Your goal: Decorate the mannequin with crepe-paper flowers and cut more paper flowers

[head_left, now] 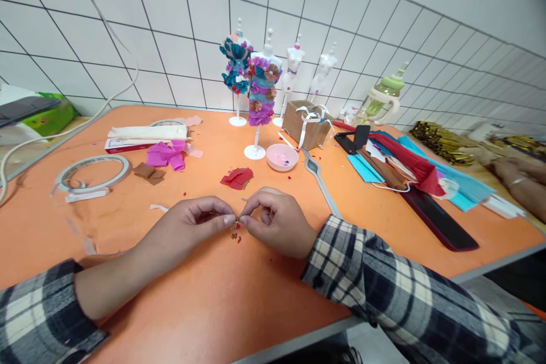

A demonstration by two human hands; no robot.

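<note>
My left hand [191,222] and my right hand [275,219] meet over the orange table, each closed in a pinch. Between their fingertips is a small brown piece of crepe paper [236,223], mostly hidden by the fingers. Small red and brown scraps [237,237] show just below the fingertips. Beyond my hands lies a little stack of red paper pieces [237,178]. A pink bowl [282,157] with tiny bits in it sits farther back. The nearest dress form [262,88] wears purple and blue paper with brown flowers.
Left are a tape roll [92,175], brown paper pieces [149,173] and purple paper [167,154]. Behind stand more dress forms and a cardboard box [307,125]. To the right lie scissors [318,173], a dark phone [441,219], coloured paper and a bottle [384,96]. Another person's arm [520,182] rests far right.
</note>
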